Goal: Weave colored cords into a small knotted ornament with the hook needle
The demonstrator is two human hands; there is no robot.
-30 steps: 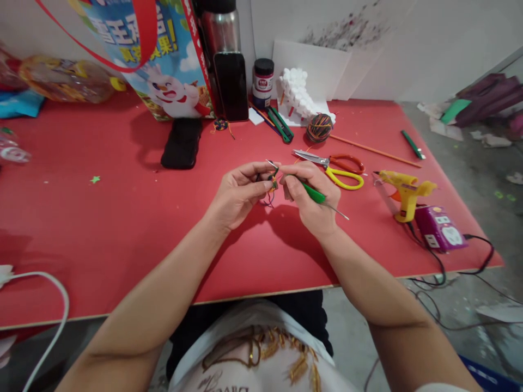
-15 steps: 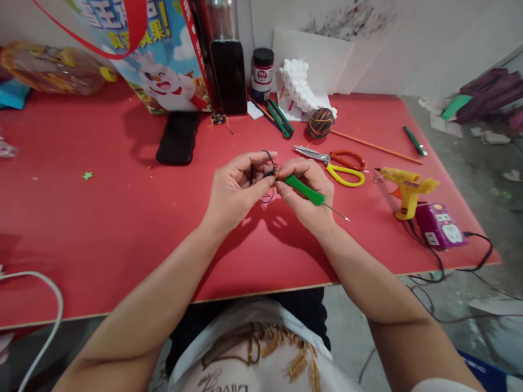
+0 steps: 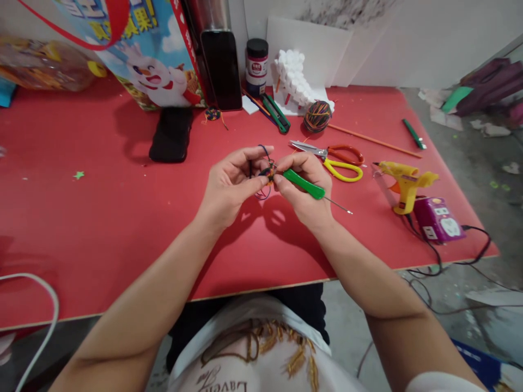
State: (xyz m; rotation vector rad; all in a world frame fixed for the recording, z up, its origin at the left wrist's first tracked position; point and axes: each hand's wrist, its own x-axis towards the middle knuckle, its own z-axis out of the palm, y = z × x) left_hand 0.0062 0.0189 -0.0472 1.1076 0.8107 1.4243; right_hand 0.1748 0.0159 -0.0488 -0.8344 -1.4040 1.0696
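My left hand is closed, pinching a small piece of multicoloured crochet work between thumb and fingers. Dark yarn loops over its raised index finger, and a loose strand hangs below. My right hand grips a crochet hook with a green handle. The hook's thin metal rear end sticks out to the lower right, while its working tip is hidden at the crochet piece. Both hands almost meet above the red table. Beyond them lies a ball of multicoloured yarn, with an orange strand running from it toward the hands.
Scissors with red and yellow handles lie just beyond my right hand. A yellow glue gun stands by a purple box with cables at the right. At the back are a green cutter, a jar and a phone.
The whole view has shifted slightly, so things on the table sit a little higher and further left. The hands have parted very slightly at the crochet piece, showing more of it; both keep their hold.
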